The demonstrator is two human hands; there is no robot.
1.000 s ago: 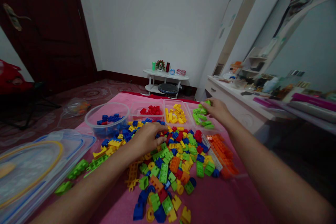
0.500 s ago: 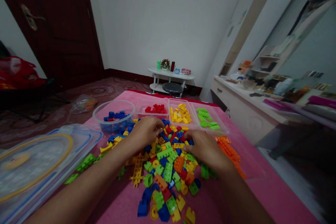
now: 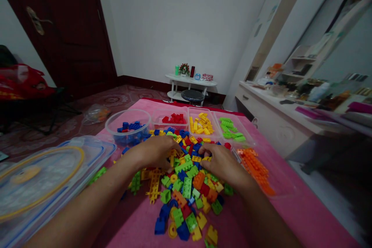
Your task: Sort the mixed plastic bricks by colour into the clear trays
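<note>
A heap of mixed toy building bricks (image 3: 187, 188) in green, yellow, blue, red and orange lies in front of me on a pink cloth (image 3: 128, 221). My left hand (image 3: 157, 151) reaches into the heap's left side, thumb and fingers apart around yellow bricks (image 3: 174, 159); some fingertips are hidden. On the right side, my right hand (image 3: 222, 162) touches the heap with thumb and index finger curved apart. A yellow brick (image 3: 207, 159) shows in that gap, and no firm grip on it is visible.
Behind the heap stand a round tub of blue bricks (image 3: 107, 128) and clear trays with red bricks (image 3: 174, 118), yellow bricks (image 3: 201, 124) and green bricks (image 3: 229, 128). Orange bricks (image 3: 255, 170) fill a tray at right. Large clear lids (image 3: 95, 151) lie at left.
My left hand has moved slightly down and toward me, its thumb and fingers now wider apart. My right hand has shifted slightly left. The view has tilted a little.
</note>
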